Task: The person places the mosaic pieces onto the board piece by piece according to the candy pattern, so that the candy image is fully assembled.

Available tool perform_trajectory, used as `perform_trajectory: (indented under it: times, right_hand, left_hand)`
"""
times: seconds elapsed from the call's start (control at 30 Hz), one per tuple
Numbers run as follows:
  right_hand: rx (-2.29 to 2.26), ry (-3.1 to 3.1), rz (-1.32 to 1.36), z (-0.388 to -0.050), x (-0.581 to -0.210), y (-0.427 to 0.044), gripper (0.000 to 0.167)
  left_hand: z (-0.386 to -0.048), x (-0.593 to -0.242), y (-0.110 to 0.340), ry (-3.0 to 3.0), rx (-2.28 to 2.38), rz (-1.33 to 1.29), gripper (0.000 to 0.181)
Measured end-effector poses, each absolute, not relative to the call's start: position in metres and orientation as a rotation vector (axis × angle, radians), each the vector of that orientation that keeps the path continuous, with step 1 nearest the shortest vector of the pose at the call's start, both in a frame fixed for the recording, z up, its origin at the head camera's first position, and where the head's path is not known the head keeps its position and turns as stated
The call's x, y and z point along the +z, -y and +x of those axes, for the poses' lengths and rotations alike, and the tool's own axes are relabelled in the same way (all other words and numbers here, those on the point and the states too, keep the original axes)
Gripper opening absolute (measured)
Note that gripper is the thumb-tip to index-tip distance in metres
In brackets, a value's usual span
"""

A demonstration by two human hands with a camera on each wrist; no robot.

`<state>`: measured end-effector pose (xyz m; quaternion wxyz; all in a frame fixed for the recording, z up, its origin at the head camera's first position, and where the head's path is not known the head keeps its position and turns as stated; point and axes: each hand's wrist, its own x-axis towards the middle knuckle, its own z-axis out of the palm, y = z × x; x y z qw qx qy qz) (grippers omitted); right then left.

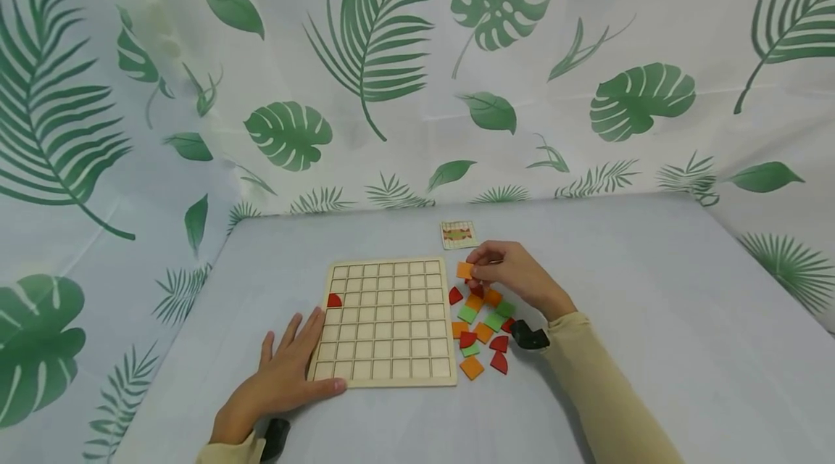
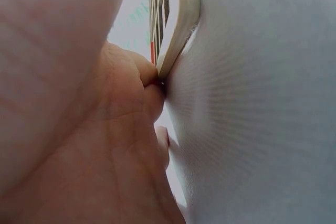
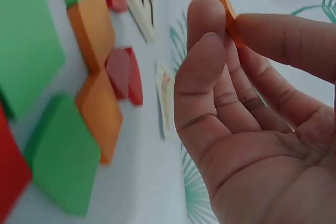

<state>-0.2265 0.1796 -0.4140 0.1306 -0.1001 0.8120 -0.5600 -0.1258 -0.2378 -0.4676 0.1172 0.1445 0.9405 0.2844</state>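
A wooden grid board (image 1: 385, 322) lies flat on the table, with one red quarter-circle tile (image 1: 334, 300) in a cell of its left column. My left hand (image 1: 280, 370) rests at the board's lower left corner, fingers spread along its left edge and thumb at the near edge; the left wrist view shows fingers touching the board's side (image 2: 181, 30). Above the loose pieces, my right hand (image 1: 515, 272) pinches an orange square tile (image 1: 464, 270) between thumb and fingers. That tile (image 3: 227, 14) appears edge-on in the right wrist view.
Right of the board lies a loose pile of orange squares (image 1: 472, 367), green squares (image 1: 493, 322) and red quarter-circles (image 1: 499, 362), some overlapping. A small pattern card (image 1: 459, 235) lies beyond the board. Leaf-printed cloth (image 1: 404, 87) hangs behind the table.
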Motion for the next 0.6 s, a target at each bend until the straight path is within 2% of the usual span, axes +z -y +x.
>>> perform_trajectory:
  times: [0.6]
  right_hand:
    - [-1.766, -2.174, -0.404, -0.233, -0.413, -0.107, 0.015]
  left_hand:
    - [-0.125, -0.459, 0.238, -2.709, 0.856, 0.412, 0.124]
